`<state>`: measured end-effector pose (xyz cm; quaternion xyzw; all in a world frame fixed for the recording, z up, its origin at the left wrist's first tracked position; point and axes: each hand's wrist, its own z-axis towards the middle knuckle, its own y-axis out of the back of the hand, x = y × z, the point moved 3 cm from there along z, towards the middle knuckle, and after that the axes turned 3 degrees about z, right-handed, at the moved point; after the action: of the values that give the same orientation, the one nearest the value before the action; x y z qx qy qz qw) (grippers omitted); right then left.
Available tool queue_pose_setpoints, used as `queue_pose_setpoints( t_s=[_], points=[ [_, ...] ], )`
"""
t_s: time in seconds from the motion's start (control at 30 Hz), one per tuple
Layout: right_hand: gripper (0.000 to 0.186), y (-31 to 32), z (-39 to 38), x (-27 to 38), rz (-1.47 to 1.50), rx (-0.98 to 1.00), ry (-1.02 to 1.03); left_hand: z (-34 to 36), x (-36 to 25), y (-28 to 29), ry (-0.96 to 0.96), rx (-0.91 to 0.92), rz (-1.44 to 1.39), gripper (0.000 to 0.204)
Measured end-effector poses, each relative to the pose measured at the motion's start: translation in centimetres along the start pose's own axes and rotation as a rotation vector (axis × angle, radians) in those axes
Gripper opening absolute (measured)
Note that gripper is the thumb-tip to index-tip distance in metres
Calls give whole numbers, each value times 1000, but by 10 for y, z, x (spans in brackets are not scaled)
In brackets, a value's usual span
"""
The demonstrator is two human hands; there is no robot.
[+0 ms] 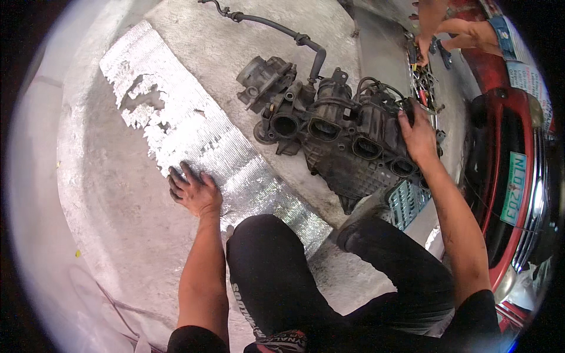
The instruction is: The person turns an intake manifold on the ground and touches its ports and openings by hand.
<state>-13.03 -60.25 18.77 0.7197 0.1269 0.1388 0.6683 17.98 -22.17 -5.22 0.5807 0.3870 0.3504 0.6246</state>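
Observation:
A black, grimy engine intake manifold (335, 167) rests on the floor in front of me, its row of ports facing me. A throttle body (266, 80) sits at its left end, and a black hose (276, 26) runs up and away from there. My right hand (419, 132) grips the manifold's right end, its fingertips partly hidden behind the casing. My left hand (196, 191) lies with fingers spread on a silver foil insulation sheet (203, 129). That sheet stretches diagonally left of the manifold, ragged and torn along its left side.
Right of me stands a red car's front end (509, 176). Another person's hand (422, 50) reaches over several tools (424, 85) at the upper right. A perforated grey-green plastic piece (407, 205) lies near my right knee. Pale, stained concrete (112, 194) extends to the left.

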Motion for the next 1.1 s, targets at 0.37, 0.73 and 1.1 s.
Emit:
queue_pose_setpoints(
  t_s=[0.37,0.73,1.1],
  points=[
    [64,12,-31,28,-105,-39,-69,0,0,3,12,1,-69,64],
    [66,10,-41,31,-110,-59,-22,-1,2,4,16,20,-84,64],
    [63,10,-37,27,-83,-122,49,-1,2,1,13,-16,-91,63]
  ],
)
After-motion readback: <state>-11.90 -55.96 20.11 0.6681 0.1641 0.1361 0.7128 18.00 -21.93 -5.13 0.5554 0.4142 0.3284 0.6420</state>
